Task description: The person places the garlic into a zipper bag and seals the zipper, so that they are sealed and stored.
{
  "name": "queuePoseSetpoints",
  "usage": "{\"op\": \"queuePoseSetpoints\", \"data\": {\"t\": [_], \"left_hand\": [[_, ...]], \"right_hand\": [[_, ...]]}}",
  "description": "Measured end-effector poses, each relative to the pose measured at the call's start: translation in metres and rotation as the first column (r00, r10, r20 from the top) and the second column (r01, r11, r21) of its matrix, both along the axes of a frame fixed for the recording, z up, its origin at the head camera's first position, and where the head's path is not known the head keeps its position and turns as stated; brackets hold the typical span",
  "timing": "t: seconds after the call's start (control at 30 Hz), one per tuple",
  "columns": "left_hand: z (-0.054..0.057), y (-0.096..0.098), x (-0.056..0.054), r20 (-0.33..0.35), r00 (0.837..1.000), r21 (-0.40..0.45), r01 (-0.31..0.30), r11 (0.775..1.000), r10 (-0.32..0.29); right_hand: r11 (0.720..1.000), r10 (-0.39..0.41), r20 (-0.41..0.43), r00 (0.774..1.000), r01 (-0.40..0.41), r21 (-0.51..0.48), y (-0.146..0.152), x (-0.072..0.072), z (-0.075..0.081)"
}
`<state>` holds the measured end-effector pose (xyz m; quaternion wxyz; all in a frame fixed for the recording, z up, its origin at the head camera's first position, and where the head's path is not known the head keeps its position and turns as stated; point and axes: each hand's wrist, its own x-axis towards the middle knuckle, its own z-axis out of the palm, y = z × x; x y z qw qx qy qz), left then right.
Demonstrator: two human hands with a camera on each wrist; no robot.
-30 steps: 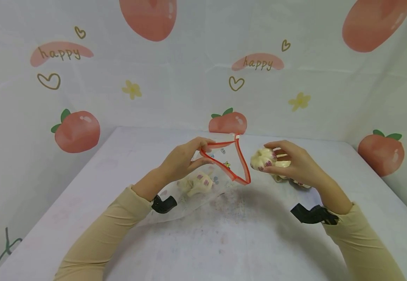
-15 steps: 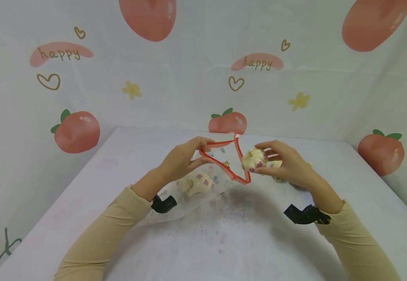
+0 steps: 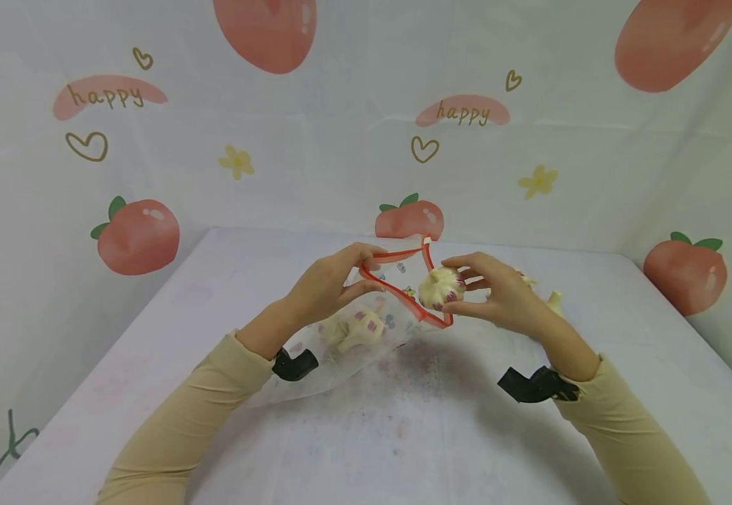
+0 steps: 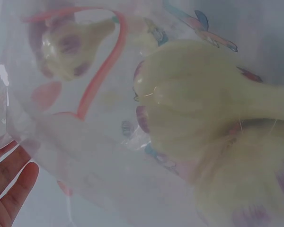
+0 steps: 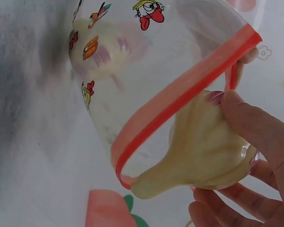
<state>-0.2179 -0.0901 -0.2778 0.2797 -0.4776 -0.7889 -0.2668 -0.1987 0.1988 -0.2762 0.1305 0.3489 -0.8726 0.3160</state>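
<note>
My left hand (image 3: 324,280) pinches the red-edged mouth of a clear plastic zip bag (image 3: 397,299) printed with cartoon figures. The mouth gapes toward the right. Between thumb and fingers, my right hand (image 3: 507,298) holds a garlic bulb (image 3: 438,289), white with purple patches. In the right wrist view that garlic bulb (image 5: 203,146) lies at the red rim, its stem pointing across the opening. Inside the bag, more garlic bulbs (image 3: 353,330) rest toward the bottom. Seen through the film in the left wrist view, two garlic bulbs (image 4: 184,90) fill the right side.
More garlic (image 3: 555,301) lies on the table behind my right hand, partly hidden by it. The white table (image 3: 366,449) meets a printed cloth backdrop (image 3: 328,140) at the rear. A dark band with a curved black piece (image 3: 536,384) sits at each wrist.
My right hand has carried the garlic bulb leftward, from beside the bag to its open mouth. More of the garlic behind that hand now shows. The left hand stays nearly still.
</note>
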Motion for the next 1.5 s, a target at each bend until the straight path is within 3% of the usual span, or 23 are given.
{"op": "queuePoseSetpoints", "data": {"t": [0.27, 0.6, 0.8, 0.9, 1.0, 1.3, 1.4, 1.5], "left_hand": [[0.003, 0.000, 0.003, 0.041, 0.999, 0.009, 0.002, 1.000, -0.002], [0.005, 0.001, 0.003, 0.110, 0.994, 0.058, 0.024, 0.998, -0.030], [0.007, 0.002, 0.006, 0.218, 0.975, 0.082, 0.018, 0.996, -0.036], [0.008, 0.003, 0.009, 0.305, 0.952, 0.103, 0.003, 0.995, -0.034], [0.009, 0.004, 0.012, 0.398, 0.917, 0.118, -0.027, 0.993, -0.022], [0.013, 0.007, 0.016, 0.633, 0.773, 0.144, -0.067, 0.987, -0.040], [0.015, 0.008, 0.018, 0.667, 0.744, 0.151, -0.071, 0.986, -0.048], [0.016, 0.008, 0.019, 0.686, 0.726, 0.151, -0.077, 0.986, -0.049]], "right_hand": [[1.000, 0.011, 0.037, 0.999, -0.011, 0.009, -0.008, 0.000, 0.000], [0.999, 0.039, 0.024, 0.999, -0.039, 0.007, -0.010, -0.003, -0.003], [0.999, 0.049, 0.044, 0.998, -0.050, 0.013, -0.011, -0.003, -0.005], [0.998, 0.051, 0.053, 0.997, -0.053, 0.021, -0.011, -0.003, -0.005], [0.998, 0.052, 0.062, 0.997, -0.055, 0.033, -0.011, -0.003, -0.005], [0.997, 0.067, 0.089, 0.994, -0.069, 0.023, -0.013, -0.006, -0.009], [0.997, 0.069, 0.101, 0.992, -0.071, 0.019, -0.013, -0.007, -0.011], [0.998, 0.061, 0.113, 0.992, -0.064, 0.022, -0.014, -0.008, -0.012]]}}
